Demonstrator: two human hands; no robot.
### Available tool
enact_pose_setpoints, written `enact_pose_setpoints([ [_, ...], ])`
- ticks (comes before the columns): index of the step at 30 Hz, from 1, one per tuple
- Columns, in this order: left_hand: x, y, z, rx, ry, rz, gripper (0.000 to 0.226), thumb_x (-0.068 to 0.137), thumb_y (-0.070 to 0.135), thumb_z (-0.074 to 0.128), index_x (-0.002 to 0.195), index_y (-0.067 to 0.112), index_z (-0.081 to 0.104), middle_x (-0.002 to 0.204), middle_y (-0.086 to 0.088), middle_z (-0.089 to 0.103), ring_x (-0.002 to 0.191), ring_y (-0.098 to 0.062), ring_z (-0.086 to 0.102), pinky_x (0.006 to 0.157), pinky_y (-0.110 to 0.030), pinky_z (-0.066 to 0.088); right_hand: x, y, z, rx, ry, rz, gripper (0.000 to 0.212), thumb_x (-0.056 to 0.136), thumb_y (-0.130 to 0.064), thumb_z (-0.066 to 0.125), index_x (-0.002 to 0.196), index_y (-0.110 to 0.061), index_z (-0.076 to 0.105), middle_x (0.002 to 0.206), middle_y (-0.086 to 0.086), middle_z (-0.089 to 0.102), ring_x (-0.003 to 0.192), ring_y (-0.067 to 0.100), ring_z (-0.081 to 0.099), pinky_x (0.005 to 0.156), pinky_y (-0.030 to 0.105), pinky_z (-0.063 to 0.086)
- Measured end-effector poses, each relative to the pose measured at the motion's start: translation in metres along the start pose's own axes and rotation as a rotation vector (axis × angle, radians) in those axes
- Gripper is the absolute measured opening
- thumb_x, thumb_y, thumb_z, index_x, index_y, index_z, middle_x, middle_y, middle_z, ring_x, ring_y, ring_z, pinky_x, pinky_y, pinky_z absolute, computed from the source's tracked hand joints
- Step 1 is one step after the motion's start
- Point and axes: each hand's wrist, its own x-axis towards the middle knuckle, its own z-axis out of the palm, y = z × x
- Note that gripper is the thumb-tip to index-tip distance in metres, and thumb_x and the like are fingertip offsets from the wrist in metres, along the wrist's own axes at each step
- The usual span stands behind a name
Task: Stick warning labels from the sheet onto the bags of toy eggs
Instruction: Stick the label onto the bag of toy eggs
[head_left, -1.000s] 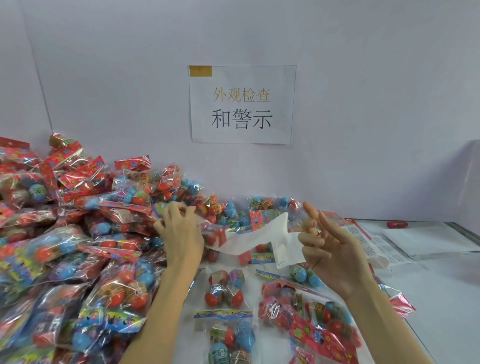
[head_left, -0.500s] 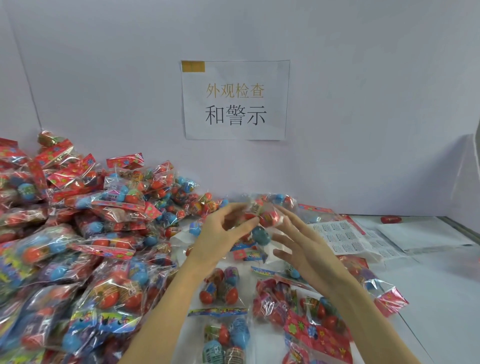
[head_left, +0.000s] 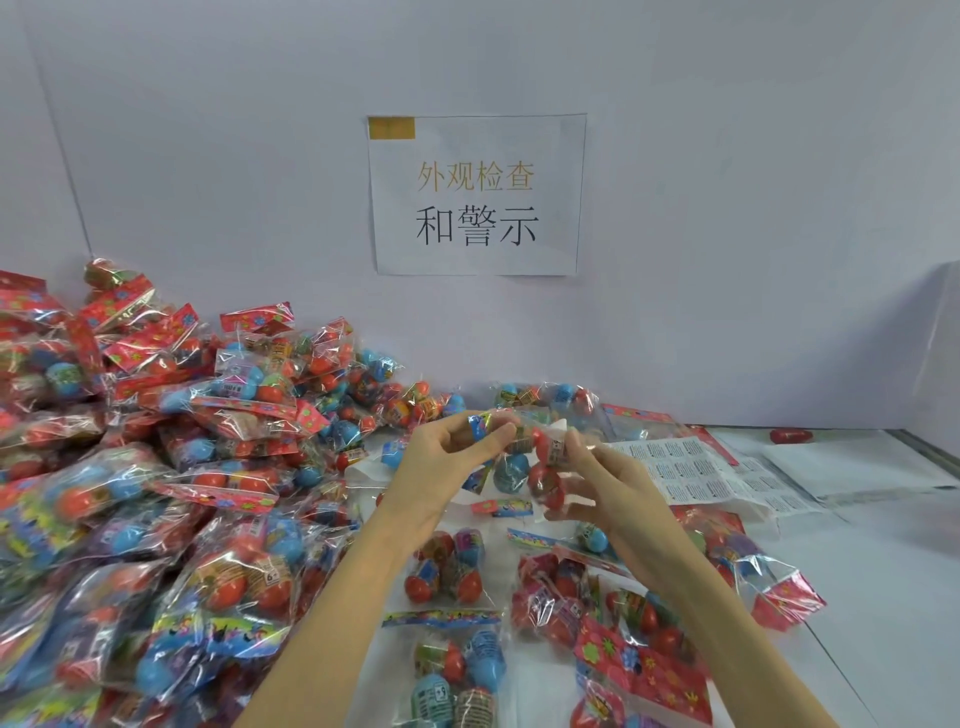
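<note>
I hold a clear bag of toy eggs (head_left: 524, 457) in the air above the table, between both hands. My left hand (head_left: 447, 467) pinches its upper left edge; my right hand (head_left: 608, 483) grips its right side with the fingers curled under it. The bag holds red and blue eggs. The label sheet (head_left: 691, 467), white with rows of small printed labels, lies flat on the table just right of my right hand. A large heap of egg bags (head_left: 156, 467) fills the left side.
Several more egg bags (head_left: 457, 571) lie on the white table under and in front of my hands. A white sheet of paper (head_left: 852, 467) lies at far right, a loose red egg (head_left: 789, 435) near the wall. A printed sign (head_left: 475, 197) hangs on the wall.
A second ago my hands held a strip of white backing paper. It dropped to the table, and both hands closed on a bag of eggs and lifted it.
</note>
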Motion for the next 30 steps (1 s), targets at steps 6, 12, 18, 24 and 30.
enact_pose_setpoints([
  [6, 0.001, -0.004, -0.001, 0.075, 0.072, 0.004, 0.056, 0.088, 0.062, 0.068, 0.1, 0.009, 0.082, 0.083, -0.019, 0.066, 0.085, -0.022, 0.061, 0.091, -0.025, 0.05, 0.0, 0.0, 0.001, -0.035, 0.05, 0.003, 0.041, 0.103, -0.047, 0.055, 0.107, -0.018, 0.083, 0.097, 0.015, 0.08, 0.081, 0.032, 0.076, 0.067, 0.035, 0.064],
  [12, -0.003, -0.001, 0.005, 0.219, 0.165, 0.112, 0.051, 0.094, 0.055, 0.062, 0.072, 0.011, 0.073, 0.05, -0.01, 0.043, 0.049, -0.011, 0.039, 0.057, -0.018, 0.038, -0.002, 0.0, 0.003, -0.051, 0.089, -0.012, 0.047, 0.103, -0.05, 0.052, 0.1, -0.015, 0.084, 0.091, 0.017, 0.079, 0.07, 0.03, 0.075, 0.06, 0.036, 0.063],
  [18, -0.005, 0.001, 0.005, 0.398, 0.257, 0.343, 0.05, 0.094, 0.045, 0.065, 0.079, -0.002, 0.074, 0.052, -0.003, 0.065, 0.046, -0.007, 0.063, 0.056, -0.022, 0.048, -0.002, 0.003, -0.001, -0.092, 0.067, -0.026, 0.057, 0.104, -0.051, 0.05, 0.088, -0.004, 0.078, 0.077, 0.02, 0.075, 0.059, 0.034, 0.071, 0.055, 0.032, 0.058],
  [24, -0.005, 0.005, 0.003, 0.17, 0.328, 0.141, 0.039, 0.094, 0.064, 0.056, 0.077, 0.033, 0.074, 0.049, 0.005, 0.055, 0.046, -0.008, 0.054, 0.056, -0.016, 0.044, -0.003, 0.004, 0.002, -0.048, 0.108, -0.065, 0.051, 0.098, -0.05, 0.056, 0.066, -0.014, 0.073, 0.061, 0.016, 0.068, 0.047, 0.021, 0.063, 0.044, 0.023, 0.046],
  [30, -0.003, 0.003, 0.004, 0.032, -0.03, -0.078, 0.059, 0.082, 0.061, 0.08, 0.121, 0.017, 0.071, 0.109, -0.004, 0.078, 0.104, -0.024, 0.073, 0.1, -0.039, 0.056, -0.001, 0.001, 0.002, 0.098, -0.09, 0.008, 0.044, 0.097, -0.043, 0.066, 0.128, -0.011, 0.067, 0.105, 0.024, 0.078, 0.097, 0.038, 0.078, 0.061, 0.027, 0.061],
])
